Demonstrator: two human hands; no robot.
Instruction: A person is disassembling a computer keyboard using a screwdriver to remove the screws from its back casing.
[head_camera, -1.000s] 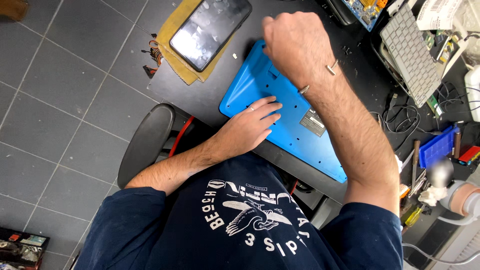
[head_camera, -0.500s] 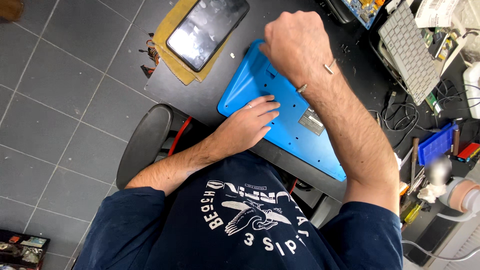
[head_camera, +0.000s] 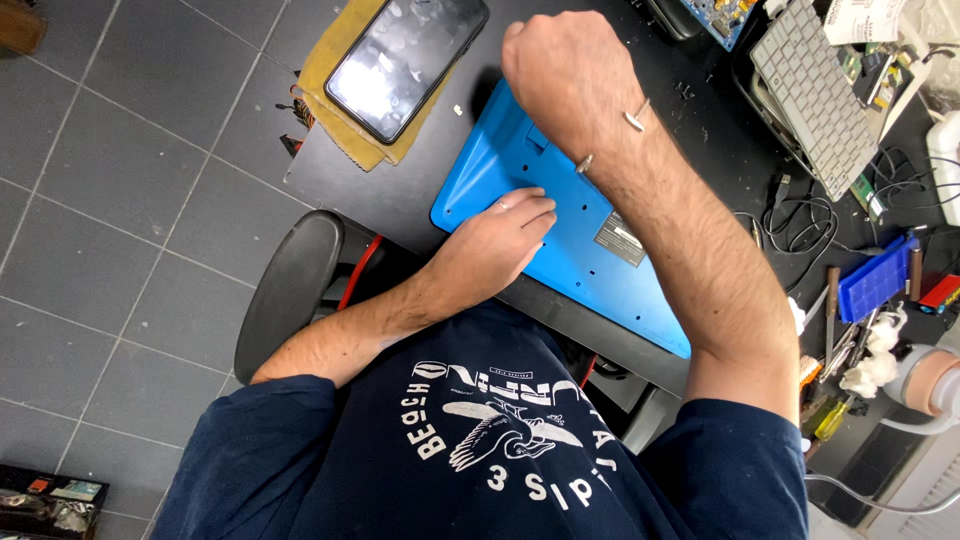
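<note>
Left hand flat, fingers together, pressing the blue keyboard face-down at frame centre. Right hand fisted above it; contents unseen. Back panel still on, so early stage.

Landmark: flat panel, lying on the bench at its near edge, long axis running away to the picture's right. Left hand rests flat on the panel's near-left part. Right hand is raised above the panel's far-left end, forearm crossing over the panel. A label plate sits on the panel, right of the left hand. Phone lies left of the panel, on a cloth at the bench corner. Keyboard lies beyond the panel, to the right. Compartment tray sits right of the panel. Stool seat stands below the bench, left of the panel.
</note>
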